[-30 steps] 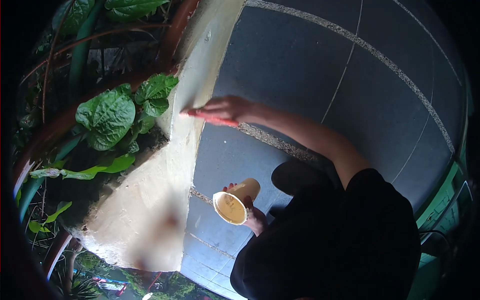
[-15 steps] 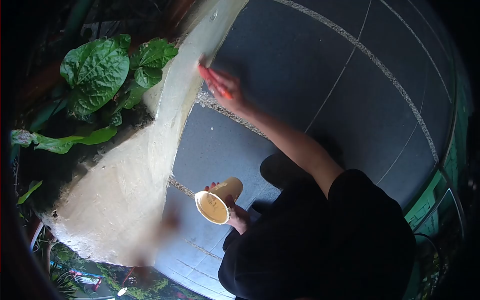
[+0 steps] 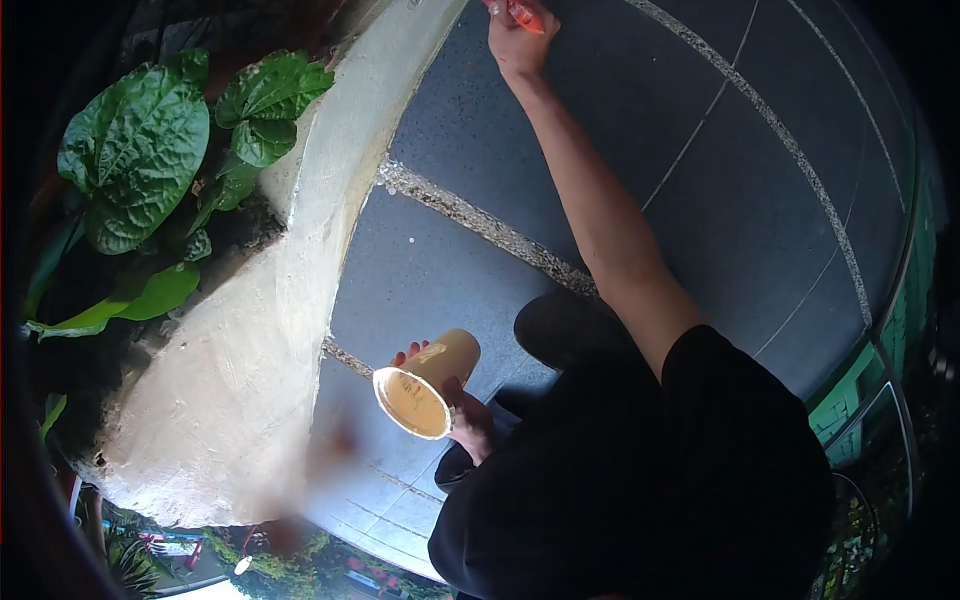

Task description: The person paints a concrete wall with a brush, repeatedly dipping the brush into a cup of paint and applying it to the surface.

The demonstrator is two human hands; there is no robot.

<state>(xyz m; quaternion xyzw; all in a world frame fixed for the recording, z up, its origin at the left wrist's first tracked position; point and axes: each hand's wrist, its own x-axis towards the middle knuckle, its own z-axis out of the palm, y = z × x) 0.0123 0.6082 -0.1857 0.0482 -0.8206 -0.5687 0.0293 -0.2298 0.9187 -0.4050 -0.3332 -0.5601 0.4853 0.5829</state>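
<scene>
A pale yellow cup (image 3: 455, 355) with a white rim and some yellowish content is tilted, its mouth facing the camera. My left hand (image 3: 468, 418) is wrapped round it, with fingertips showing on the far side. Far from it, at the top edge, my right hand (image 3: 518, 42) is closed on a red-orange tool, partly cut off by the frame, so its tip is hidden. That hand is beside the cream-coloured wall edge (image 3: 350, 140), above the dark tiled floor (image 3: 480, 110).
Large green leaves (image 3: 145, 150) hang over the cream surface at the upper left. Pebbled strips (image 3: 480, 225) divide the grey tiles. A dark shoe (image 3: 560, 325) stands on the floor below my right arm. A green wall (image 3: 850, 400) is at the right. A brownish blur covers part of the lower left.
My right hand has moved up and away along the cream edge with the red-orange tool, its arm stretched further. My left hand still holds the cup, slightly shifted up-left in view.
</scene>
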